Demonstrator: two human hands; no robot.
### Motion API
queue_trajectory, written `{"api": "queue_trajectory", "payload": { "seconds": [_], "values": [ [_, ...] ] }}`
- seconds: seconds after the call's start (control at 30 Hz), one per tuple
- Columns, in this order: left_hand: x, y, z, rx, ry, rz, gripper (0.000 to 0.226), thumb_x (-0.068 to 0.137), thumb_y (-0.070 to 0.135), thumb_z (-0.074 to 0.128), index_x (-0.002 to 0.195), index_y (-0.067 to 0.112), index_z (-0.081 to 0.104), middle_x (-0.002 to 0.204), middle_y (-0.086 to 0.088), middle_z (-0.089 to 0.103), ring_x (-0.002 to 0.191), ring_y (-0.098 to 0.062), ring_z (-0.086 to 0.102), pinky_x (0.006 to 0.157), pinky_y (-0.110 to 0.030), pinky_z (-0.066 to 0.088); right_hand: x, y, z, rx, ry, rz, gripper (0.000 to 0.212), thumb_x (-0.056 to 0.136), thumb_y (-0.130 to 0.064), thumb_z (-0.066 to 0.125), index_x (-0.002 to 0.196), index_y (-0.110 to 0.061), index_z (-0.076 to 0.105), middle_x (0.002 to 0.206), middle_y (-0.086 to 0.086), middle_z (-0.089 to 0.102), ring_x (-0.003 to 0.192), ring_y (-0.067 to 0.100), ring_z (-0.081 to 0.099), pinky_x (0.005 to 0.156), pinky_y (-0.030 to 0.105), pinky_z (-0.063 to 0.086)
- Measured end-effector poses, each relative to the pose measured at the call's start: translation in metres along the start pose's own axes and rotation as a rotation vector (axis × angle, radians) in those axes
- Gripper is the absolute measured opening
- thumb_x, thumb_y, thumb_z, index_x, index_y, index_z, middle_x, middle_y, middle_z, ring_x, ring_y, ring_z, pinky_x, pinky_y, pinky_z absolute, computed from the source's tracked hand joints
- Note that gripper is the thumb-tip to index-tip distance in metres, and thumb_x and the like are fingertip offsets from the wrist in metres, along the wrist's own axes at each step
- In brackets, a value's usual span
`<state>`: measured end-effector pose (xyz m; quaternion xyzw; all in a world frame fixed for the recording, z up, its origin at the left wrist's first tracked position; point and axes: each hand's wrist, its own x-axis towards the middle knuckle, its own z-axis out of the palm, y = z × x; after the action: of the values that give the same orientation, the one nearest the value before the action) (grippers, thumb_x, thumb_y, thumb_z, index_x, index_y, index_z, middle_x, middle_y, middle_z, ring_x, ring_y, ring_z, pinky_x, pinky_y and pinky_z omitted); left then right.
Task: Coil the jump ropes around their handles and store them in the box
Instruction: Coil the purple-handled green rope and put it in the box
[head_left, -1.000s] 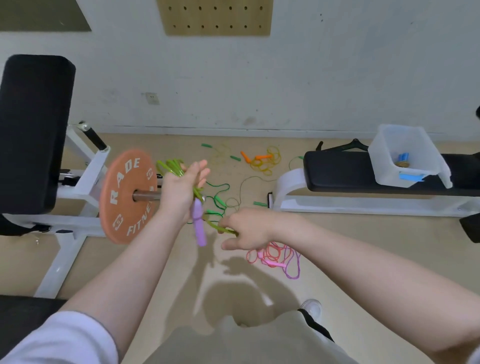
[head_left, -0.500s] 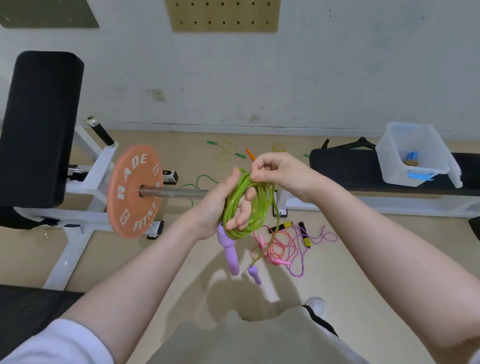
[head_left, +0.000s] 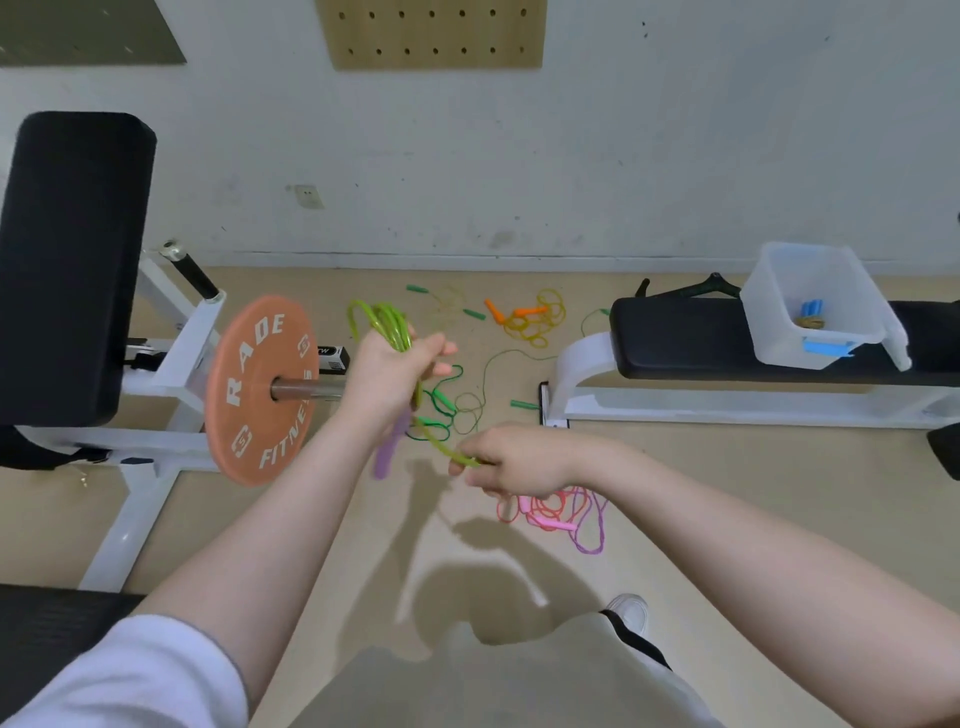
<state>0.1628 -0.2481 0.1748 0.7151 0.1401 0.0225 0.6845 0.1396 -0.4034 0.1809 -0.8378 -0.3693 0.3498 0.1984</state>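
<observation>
Two hands (head_left: 387, 371) (head_left: 514, 460), one box (head_left: 821, 306), one weight plate (head_left: 262, 389), two benches (head_left: 779, 338) (head_left: 72, 260), and five jump ropes (head_left: 387, 325) (head_left: 532, 319) (head_left: 441, 410) (head_left: 556, 514) (head_left: 444, 306) were counted.

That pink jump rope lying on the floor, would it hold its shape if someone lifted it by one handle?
Probably not: the pink jump rope lies in loose tangled loops, so its cord looks floppy and would likely trail down. It seems light, being thin. The loops might snag the purple cord tangled with it.

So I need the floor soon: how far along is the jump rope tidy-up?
Early. Done: the box on the bench holds something blue, seemingly one coiled rope. In hand: the left hand grips the green rope with its purple handle, the right hand pulling a strand. Left: the orange rope, pink rope and other green ropes lie loose on the floor.
</observation>
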Motion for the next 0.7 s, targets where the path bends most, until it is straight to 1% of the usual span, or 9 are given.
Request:
{"api": "queue_trajectory", "payload": {
  "seconds": [0.03,0.1,0.17,0.23,0.33,0.43,0.53,0.63,0.7],
  "values": [
    [-0.001,-0.008,-0.003,0.196,-0.031,0.034,0.025,0.089,0.007,0.059,0.071,0.017,0.044,0.07,0.002,0.069,0.049,-0.005,0.061,0.06,-0.025,0.048,-0.003,-0.005,-0.007,-0.045,0.046,-0.05,0.021,0.096,-0.017,0.046,0.099,0.0,0.056,0.059,-0.003,0.042,0.062,0.023,0.051,0.053,0.024,0.032],
    [-0.009,-0.019,-0.004,0.425,-0.168,0.081,0.027,0.088,0.011,0.062,0.064,0.014,0.049,0.056,0.006,0.063,0.044,-0.003,0.056,0.052,-0.023,0.043,-0.007,-0.011,-0.025,-0.074,0.182,-0.091,0.019,0.092,-0.021,0.055,0.088,-0.004,0.062,0.054,-0.01,0.037,0.052,0.008,0.044,0.051,0.019,0.03],
    [-0.022,-0.02,0.0,0.359,-0.312,0.018,0.025,0.092,0.021,0.058,0.071,0.007,0.054,0.054,-0.002,0.059,0.041,-0.006,0.052,0.042,-0.017,0.039,-0.011,-0.009,-0.043,-0.027,0.359,-0.096,0.018,0.086,-0.023,0.064,0.08,-0.006,0.068,0.05,-0.014,0.041,0.05,-0.004,0.047,0.05,0.013,0.032],
    [-0.032,-0.016,0.006,0.223,-0.368,-0.119,0.04,0.097,0.037,0.042,0.077,0.004,0.054,0.051,-0.008,0.058,0.038,-0.012,0.052,0.037,-0.016,0.037,-0.013,-0.001,-0.058,0.058,0.516,-0.064,0.018,0.08,-0.027,0.071,0.069,-0.014,0.067,0.051,-0.014,0.045,0.051,-0.005,0.046,0.052,0.014,0.032],
    [-0.034,-0.01,0.011,-0.026,-0.484,-0.244,0.071,0.088,0.066,0.019,0.069,0.005,0.049,0.034,-0.007,0.047,0.029,-0.019,0.038,0.047,-0.026,0.034,-0.011,0.013,-0.065,0.304,0.653,-0.04,0.024,0.074,-0.023,0.076,0.058,-0.022,0.058,0.052,-0.011,0.046,0.047,0.001,0.039,0.051,0.016,0.028],
    [-0.039,-0.002,0.012,-0.135,-0.748,-0.232,0.077,0.076,0.079,0.032,0.073,0.003,0.046,0.028,-0.001,0.04,0.025,-0.013,0.033,0.045,-0.025,0.034,-0.008,0.022,-0.058,0.559,0.685,-0.049,0.022,0.078,-0.016,0.072,0.061,-0.018,0.059,0.043,-0.013,0.044,0.042,0.0,0.034,0.047,0.012,0.026],
    [-0.046,0.011,0.008,-0.304,-0.909,-0.204,0.066,0.06,0.062,0.074,0.076,0.005,0.044,0.029,0.006,0.038,0.021,-0.005,0.035,0.042,-0.019,0.041,-0.002,0.035,-0.049,0.746,0.71,-0.032,0.022,0.083,-0.014,0.066,0.063,-0.014,0.058,0.045,-0.013,0.04,0.044,0.0,0.03,0.045,0.013,0.025],
    [-0.046,0.021,0.006,-0.449,-0.888,-0.172,0.046,0.057,0.04,0.085,0.065,0.009,0.052,0.028,0.007,0.037,0.02,-0.005,0.034,0.041,-0.018,0.041,0.003,0.042,-0.038,0.877,0.655,0.005,0.024,0.086,-0.02,0.062,0.071,-0.002,0.056,0.06,0.006,0.041,0.052,0.012,0.031,0.047,0.023,0.023],
    [-0.042,0.026,0.008,-0.532,-0.781,-0.146,0.033,0.061,0.022,0.08,0.054,0.013,0.049,0.027,0.006,0.034,0.019,-0.006,0.032,0.04,-0.018,0.04,0.008,0.039,-0.026,0.935,0.639,0.017,0.02,0.089,-0.013,0.056,0.071,-0.004,0.059,0.062,0.005,0.041,0.056,0.011,0.03,0.049,0.023,0.02]
  ]
}}
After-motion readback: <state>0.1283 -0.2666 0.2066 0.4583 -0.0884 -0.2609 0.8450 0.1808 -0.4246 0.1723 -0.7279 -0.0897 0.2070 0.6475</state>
